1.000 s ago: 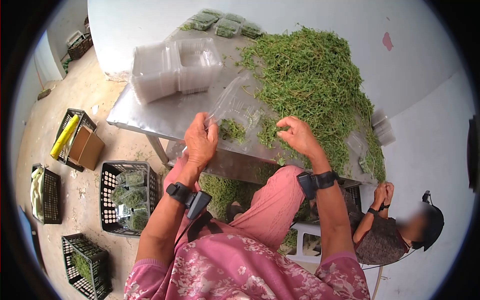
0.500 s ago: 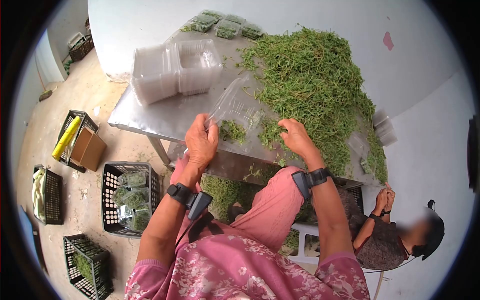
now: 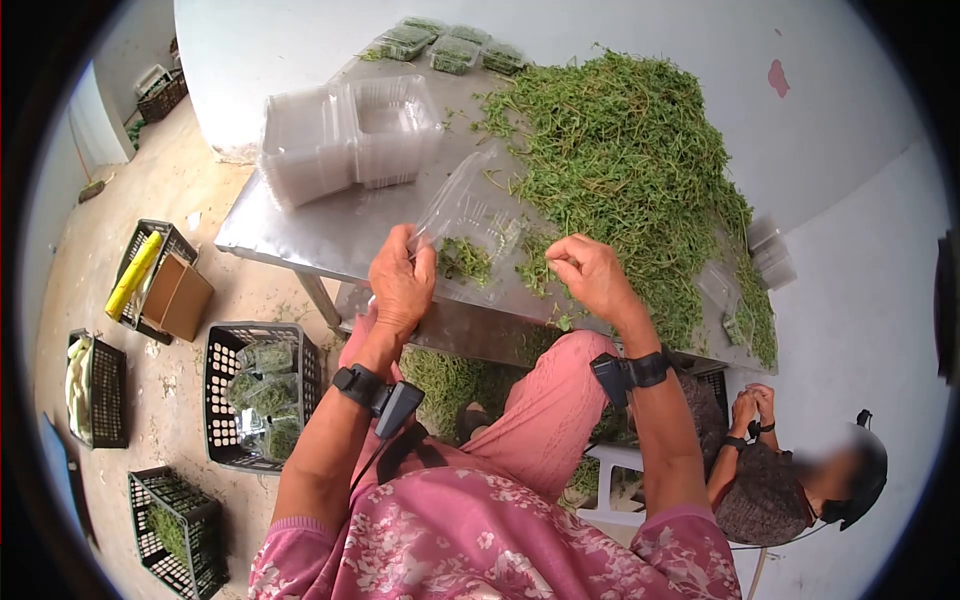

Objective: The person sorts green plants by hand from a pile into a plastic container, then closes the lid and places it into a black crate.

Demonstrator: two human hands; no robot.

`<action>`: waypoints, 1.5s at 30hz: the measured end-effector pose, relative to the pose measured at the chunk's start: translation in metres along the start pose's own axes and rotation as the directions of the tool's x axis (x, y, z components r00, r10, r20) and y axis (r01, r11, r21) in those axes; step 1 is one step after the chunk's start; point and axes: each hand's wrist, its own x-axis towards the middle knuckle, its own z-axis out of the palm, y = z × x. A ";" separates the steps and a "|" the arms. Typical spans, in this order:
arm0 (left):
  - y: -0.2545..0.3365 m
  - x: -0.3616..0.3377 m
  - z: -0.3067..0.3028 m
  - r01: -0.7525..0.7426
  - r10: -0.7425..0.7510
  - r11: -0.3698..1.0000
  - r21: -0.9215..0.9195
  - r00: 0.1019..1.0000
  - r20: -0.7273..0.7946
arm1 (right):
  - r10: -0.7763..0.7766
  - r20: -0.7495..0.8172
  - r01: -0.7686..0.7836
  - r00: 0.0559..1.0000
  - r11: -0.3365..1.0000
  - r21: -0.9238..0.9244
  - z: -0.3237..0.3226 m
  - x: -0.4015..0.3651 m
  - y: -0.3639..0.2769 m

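Observation:
My left hand point(image 3: 402, 278) pinches the near-left edge of a clear plastic clamshell box point(image 3: 478, 215), which lies open at the table's front edge. A small bunch of green sprigs point(image 3: 466, 260) sits inside the box. Just right of the box is my right hand point(image 3: 594, 274), its thumb and fingertips pressed together above a few loose sprigs. Whether a sprig is in that pinch is too small to tell. A large heap of green leafy stems point(image 3: 625, 160) spreads behind and to the right of my right hand.
Nested empty clamshell boxes point(image 3: 345, 140) stand on the metal table point(image 3: 270, 225) at left. Several filled boxes point(image 3: 455, 52) sit at the back. Black crates point(image 3: 262, 400) are on the floor at left. Another person point(image 3: 770, 490) sits at right, hands near the table edge.
My right hand has drawn slightly left, away from the heap, and its fingers have closed together. My left hand stays on the box. The other person's hands have moved slightly down and left.

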 end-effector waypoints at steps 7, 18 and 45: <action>0.000 0.000 -0.001 -0.001 0.001 1.000 0.002 1.000 0.009 | 0.085 0.041 -0.083 0.996 0.995 -0.060 -0.008 -0.006 0.011; 0.000 0.000 0.000 -0.010 0.010 1.000 0.003 1.000 -0.002 | 0.063 0.211 0.013 0.975 0.940 -0.341 0.023 0.001 0.018; 0.005 0.001 -0.003 0.014 -0.014 1.000 0.000 1.000 0.002 | 0.291 -0.156 -0.208 0.944 0.891 0.403 0.013 0.013 0.041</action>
